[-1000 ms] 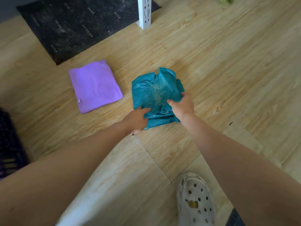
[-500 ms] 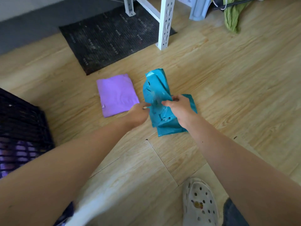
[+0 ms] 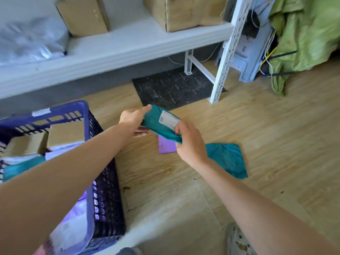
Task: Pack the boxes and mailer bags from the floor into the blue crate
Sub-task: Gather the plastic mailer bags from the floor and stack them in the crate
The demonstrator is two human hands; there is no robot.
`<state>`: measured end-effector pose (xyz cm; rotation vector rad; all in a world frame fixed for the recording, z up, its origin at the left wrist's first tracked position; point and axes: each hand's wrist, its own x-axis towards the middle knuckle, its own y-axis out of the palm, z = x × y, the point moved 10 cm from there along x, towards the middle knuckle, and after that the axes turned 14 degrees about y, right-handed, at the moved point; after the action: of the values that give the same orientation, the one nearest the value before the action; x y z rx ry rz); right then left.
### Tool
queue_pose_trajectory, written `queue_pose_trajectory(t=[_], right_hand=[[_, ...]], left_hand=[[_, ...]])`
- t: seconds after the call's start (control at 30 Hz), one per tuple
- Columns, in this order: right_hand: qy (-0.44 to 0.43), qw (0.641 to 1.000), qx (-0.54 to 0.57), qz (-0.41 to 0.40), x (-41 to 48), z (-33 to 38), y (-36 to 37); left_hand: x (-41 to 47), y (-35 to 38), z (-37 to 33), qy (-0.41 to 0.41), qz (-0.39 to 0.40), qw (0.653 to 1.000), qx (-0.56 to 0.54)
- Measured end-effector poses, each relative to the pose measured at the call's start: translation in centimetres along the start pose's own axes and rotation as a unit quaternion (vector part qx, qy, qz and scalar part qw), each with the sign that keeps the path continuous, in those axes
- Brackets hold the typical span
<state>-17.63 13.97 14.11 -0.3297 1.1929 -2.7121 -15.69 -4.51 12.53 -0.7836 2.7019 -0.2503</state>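
Teal mailer [image 3: 154,124] hangs above the floor [image 3: 266,137] beside the crate [image 3: 81,107], left hand [image 3: 131,118] pinching one end, right hand [image 3: 190,144] gripping the other. It is best carried over the rim with both hands and laid flat.

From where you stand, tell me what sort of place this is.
Probably a parcel storeroom or packing room: cardboard boxes sit on a white metal shelf, the teal mailer bag carries a shipping label, and the blue crate is part-filled with parcels.
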Motion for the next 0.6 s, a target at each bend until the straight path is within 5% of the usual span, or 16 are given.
queue_pose_trajectory(t=[0.13,0.33,0.6], right_hand=[[-0.1,0.993,-0.055,-0.021,-2.5,7.4,-1.1],[-0.116,0.992,-0.033,-0.019,-4.5,14.2,-1.5],[-0.069,0.988,0.064,0.121,-6.5,20.1,4.9]], left_hand=[[-2.1,-5.2,-1.1,-0.011,0.016,1.0,-0.013],[-5.5,-13.8,-3.4,0.048,-0.028,0.994,-0.091],[-8.5,-27.1,-1.2,0.063,-0.127,0.98,-0.141]])
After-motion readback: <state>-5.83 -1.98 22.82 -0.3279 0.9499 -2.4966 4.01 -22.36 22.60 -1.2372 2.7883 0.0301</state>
